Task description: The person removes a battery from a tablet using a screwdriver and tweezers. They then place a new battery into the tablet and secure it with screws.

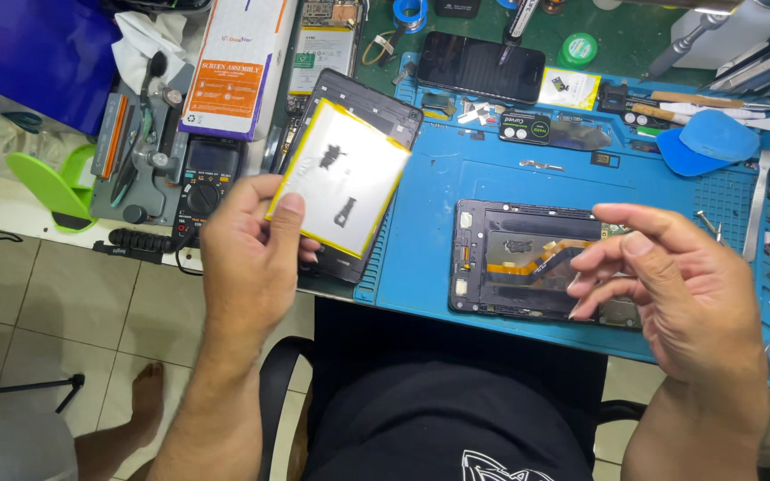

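The flat battery [342, 178], white with yellow edging and dark patches on its face, is pinched at its lower left corner by the left hand [251, 258], thumb on top, and held tilted over the left edge of the blue mat [456, 178]. Beneath it lies a black back cover [376, 102], partly off the mat. The right hand [670, 285] hovers with fingers loosely spread and gripping nothing, just above the opened tablet frame [528, 258], which lies near the worktop's front edge and shows an orange ribbon cable [528, 256]. A dark phone [480, 67] rests toward the far edge; a black multimeter [209, 174] sits left of the mat.
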